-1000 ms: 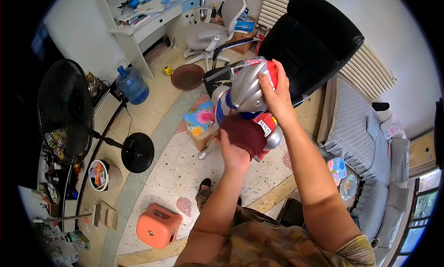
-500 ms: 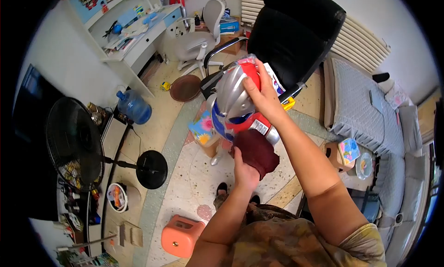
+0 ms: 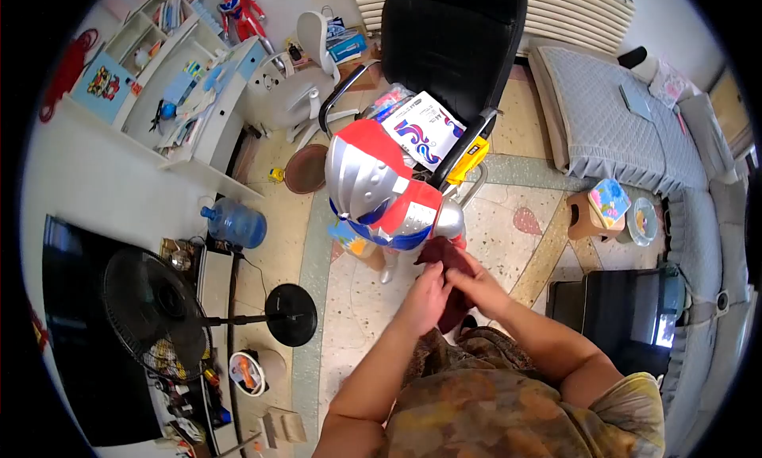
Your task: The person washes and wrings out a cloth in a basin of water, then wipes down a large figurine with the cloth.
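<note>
A dark maroon cloth (image 3: 452, 258) hangs bunched between my two hands, close in front of my body. My left hand (image 3: 427, 293) pinches it from one side. On the other side my right hand (image 3: 479, 286) grips the same cloth, its fingers meeting those of my left. Just beyond them stands a large toy figure (image 3: 365, 180) in silver, red and blue, with a rounded, finned head and a pale label on its back. The cloth's upper end reaches up near the figure's lower side.
Behind the figure, a black office chair (image 3: 452, 53) holds a white printed box (image 3: 425, 128) and a yellow packet (image 3: 468, 160). A floor fan (image 3: 159, 299) stands left, near a blue water jug (image 3: 238, 225). A flowered stool (image 3: 609, 202) and a bed (image 3: 603, 101) are at right.
My right hand has let go of the figure's head and come down onto the cloth beside my left hand. The cloth is now bunched narrower; the view has shifted.
</note>
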Tool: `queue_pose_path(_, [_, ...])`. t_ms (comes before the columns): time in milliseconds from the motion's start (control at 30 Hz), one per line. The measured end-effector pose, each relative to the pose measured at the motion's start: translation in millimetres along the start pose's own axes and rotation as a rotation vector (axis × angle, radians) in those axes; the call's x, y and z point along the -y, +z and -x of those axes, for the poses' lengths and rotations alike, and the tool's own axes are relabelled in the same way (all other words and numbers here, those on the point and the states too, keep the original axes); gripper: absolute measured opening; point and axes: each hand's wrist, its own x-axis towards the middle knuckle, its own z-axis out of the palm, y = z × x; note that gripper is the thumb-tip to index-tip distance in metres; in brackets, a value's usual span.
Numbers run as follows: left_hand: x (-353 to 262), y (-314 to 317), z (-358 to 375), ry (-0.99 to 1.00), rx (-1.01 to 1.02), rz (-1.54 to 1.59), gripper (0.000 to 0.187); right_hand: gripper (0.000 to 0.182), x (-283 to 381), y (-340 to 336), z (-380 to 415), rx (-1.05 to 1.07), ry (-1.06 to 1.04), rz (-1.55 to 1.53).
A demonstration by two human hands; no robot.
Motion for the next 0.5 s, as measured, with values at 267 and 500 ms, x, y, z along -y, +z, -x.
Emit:
queue_pose_path(267, [-121.6, -83.8, -7.7, 0.123, -0.316, -1.367, 0.047, 0.044, 64.3, -16.4, -22.5, -0.289, -0.370, 0.194])
queue_pose_path(500, [-175.7, -101.9, -80.0, 0.581, -0.009, -2.152, 0.073, 0.048, 35.1, 26.9, -81.9, -0.209, -0.700, 1.532])
